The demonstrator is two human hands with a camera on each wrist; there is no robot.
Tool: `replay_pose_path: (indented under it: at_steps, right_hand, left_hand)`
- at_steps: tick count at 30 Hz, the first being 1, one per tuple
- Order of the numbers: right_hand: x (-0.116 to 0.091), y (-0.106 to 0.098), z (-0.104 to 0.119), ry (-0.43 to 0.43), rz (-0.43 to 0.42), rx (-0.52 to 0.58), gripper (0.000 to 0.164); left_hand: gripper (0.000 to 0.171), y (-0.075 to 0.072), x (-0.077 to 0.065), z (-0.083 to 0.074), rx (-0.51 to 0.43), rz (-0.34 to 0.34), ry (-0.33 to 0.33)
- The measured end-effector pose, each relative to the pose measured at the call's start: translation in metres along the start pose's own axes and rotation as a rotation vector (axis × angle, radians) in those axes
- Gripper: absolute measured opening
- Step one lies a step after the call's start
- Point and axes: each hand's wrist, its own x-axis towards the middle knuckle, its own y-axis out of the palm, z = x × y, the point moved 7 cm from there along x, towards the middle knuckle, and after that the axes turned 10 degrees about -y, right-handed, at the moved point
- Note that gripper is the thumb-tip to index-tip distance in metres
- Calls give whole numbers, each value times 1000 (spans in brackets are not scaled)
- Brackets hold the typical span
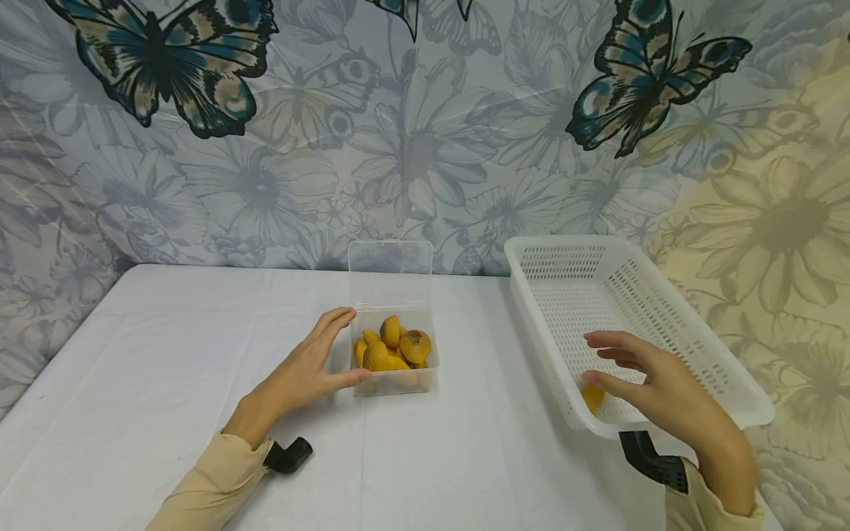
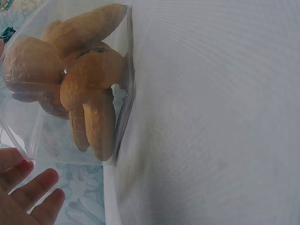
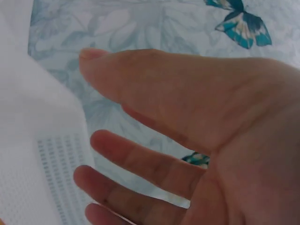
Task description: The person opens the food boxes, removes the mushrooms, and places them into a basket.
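A clear plastic box (image 1: 392, 383) with its lid raised stands on the table, holding several yellow, rounded and elongated fruit-like pieces (image 1: 377, 357), one with a dark brown end. My left hand (image 1: 302, 369) spans the box's left side, fingertips at the back-left rim and thumb at the front wall, fingers nearly straight. In the left wrist view the pieces (image 2: 91, 77) show through the box's wall. My right hand (image 1: 671, 383) hovers over the near end of a white perforated basket (image 1: 531, 324), fingers loosely bent and apart. Under its thumb, a yellow piece (image 1: 593, 398) lies in the basket, partly hidden.
A white cloth covers the table (image 1: 166, 354), which meets a wall hanging (image 1: 425, 147) printed with flowers and butterflies behind. Black wrist mounts (image 1: 289, 456) stick out from both sleeves. The basket stands at the table's right side.
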Motion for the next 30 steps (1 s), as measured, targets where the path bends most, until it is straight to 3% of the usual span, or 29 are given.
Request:
replay_pose_path:
  at_steps: [6,19,30]
  right_hand:
    - [6,4,19,-87,-80,-25,48]
    - [21,18,42,-163,-165,-22,43]
    - [32,37,68,-372,-212,-24,46]
  left_hand:
    - [95,0,0,0,-5,3,-3]
    - [95,-1,0,1,-6,-6,1]
    - [95,0,-1,-1,-2,6,0]
